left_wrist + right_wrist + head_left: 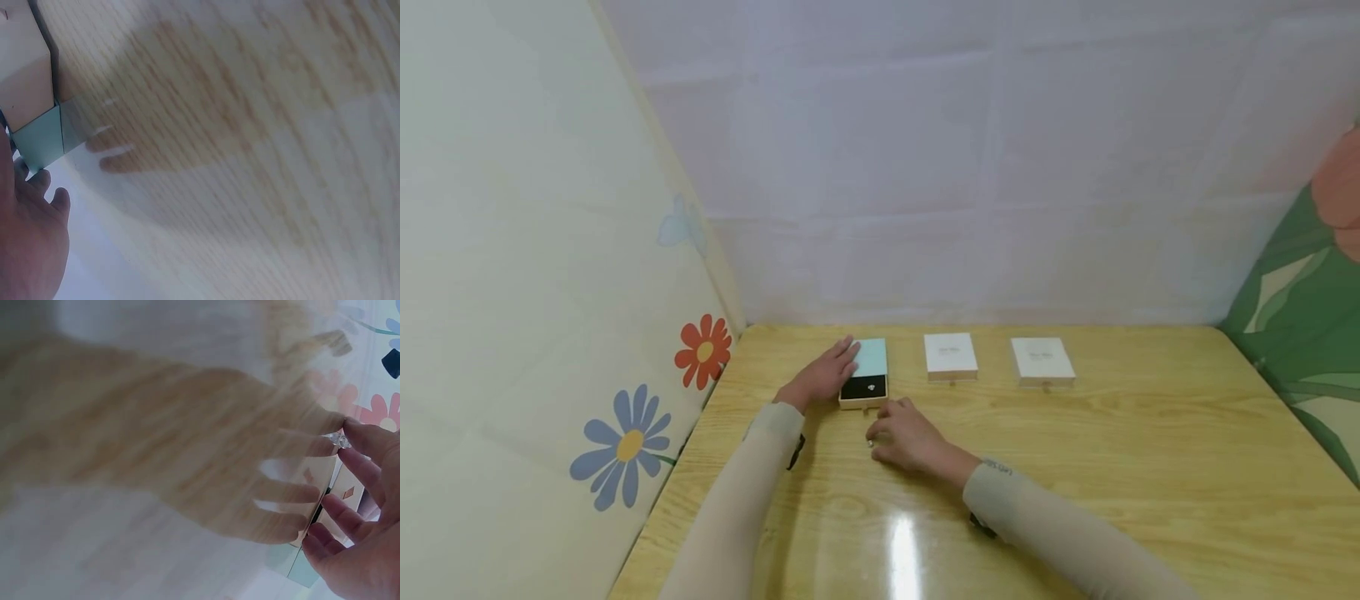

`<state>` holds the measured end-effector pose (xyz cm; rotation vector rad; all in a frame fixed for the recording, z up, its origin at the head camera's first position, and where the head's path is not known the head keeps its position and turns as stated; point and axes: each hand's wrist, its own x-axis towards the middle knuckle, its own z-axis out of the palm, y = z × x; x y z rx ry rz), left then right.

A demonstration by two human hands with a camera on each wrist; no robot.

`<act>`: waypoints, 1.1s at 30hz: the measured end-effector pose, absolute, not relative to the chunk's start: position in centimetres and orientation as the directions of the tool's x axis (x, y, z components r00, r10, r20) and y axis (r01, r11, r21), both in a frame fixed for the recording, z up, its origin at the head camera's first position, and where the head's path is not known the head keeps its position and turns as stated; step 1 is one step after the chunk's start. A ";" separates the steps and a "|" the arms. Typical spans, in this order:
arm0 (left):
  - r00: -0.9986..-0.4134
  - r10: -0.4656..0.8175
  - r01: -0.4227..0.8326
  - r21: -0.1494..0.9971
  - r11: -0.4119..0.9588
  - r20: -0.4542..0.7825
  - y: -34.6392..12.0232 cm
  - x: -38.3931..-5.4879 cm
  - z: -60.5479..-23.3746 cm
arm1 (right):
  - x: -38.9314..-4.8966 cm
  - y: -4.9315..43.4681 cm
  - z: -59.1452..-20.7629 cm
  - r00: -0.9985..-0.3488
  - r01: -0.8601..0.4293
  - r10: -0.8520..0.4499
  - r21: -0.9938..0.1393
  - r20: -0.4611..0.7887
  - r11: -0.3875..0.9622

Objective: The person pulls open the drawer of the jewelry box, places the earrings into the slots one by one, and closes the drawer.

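At the table's far left lies a jewelry box, its mint sleeve slid partway back from a drawer with a black liner. A small silvery jewelry piece sits on that liner. My left hand rests along the sleeve's left side, fingers extended; in the left wrist view its fingertips touch the mint sleeve. Just in front of the box, my right hand pinches a small sparkling jewelry piece between thumb and index finger. Its other fingers are loosely bent beside the drawer's front.
Two white boxes with printed lids, one in the middle and one farther right, lie in a row beside the mint one. Behind the wooden table hangs a pale cloth. Flower-printed cloth borders the left side.
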<state>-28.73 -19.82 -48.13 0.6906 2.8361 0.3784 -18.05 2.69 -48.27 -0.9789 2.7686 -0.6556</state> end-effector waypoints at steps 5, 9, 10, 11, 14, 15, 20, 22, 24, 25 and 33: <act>-0.872 0.473 0.423 0.291 0.858 -0.128 -19.8 -28.8 -48.3 | -18.1 2.5 -48.4 -0.789 -0.559 -0.613 -0.456 0.036 0.693; -0.871 0.475 0.425 0.297 0.855 -0.122 -19.9 -28.9 -48.4 | -18.1 2.4 -48.4 -0.795 -0.550 -0.605 -0.467 0.040 0.692; -0.871 0.476 0.425 0.298 0.854 -0.120 -19.8 -28.9 -48.4 | -18.1 2.4 -48.4 -0.796 -0.550 -0.604 -0.469 0.044 0.691; -0.871 0.476 0.425 0.299 0.854 -0.119 -19.8 -28.9 -48.4 | -18.1 2.4 -48.4 -0.796 -0.551 -0.603 -0.471 0.049 0.689; -0.872 0.475 0.425 0.297 0.855 -0.120 -19.8 -29.0 -48.5 | -18.1 2.4 -48.5 -0.795 -0.557 -0.603 -0.476 0.067 0.681; -0.872 0.474 0.425 0.294 0.856 -0.120 -19.9 -29.0 -48.5 | -18.1 2.3 -48.6 -0.795 -0.558 -0.602 -0.478 0.074 0.678; -0.877 0.463 0.411 0.305 0.859 -0.124 -19.9 -28.9 -48.6 | -18.1 2.2 -49.0 -0.795 -0.566 -0.598 -0.474 0.099 0.674; -0.879 0.459 0.405 0.308 0.861 -0.128 -19.9 -28.9 -48.6 | -18.1 2.1 -49.0 -0.799 -0.561 -0.593 -0.478 0.098 0.676; -0.879 0.459 0.404 0.308 0.861 -0.131 -20.0 -28.9 -48.7 | -18.1 2.1 -49.0 -0.804 -0.550 -0.587 -0.487 0.091 0.678; -0.878 0.460 0.404 0.307 0.862 -0.133 -20.0 -28.9 -48.7 | -18.0 2.1 -49.0 -0.806 -0.545 -0.585 -0.493 0.088 0.678; -0.878 0.462 0.406 0.314 0.858 -0.128 -19.9 -28.8 -48.5 | -17.9 2.2 -48.7 -0.810 -0.510 -0.582 -0.570 0.067 0.644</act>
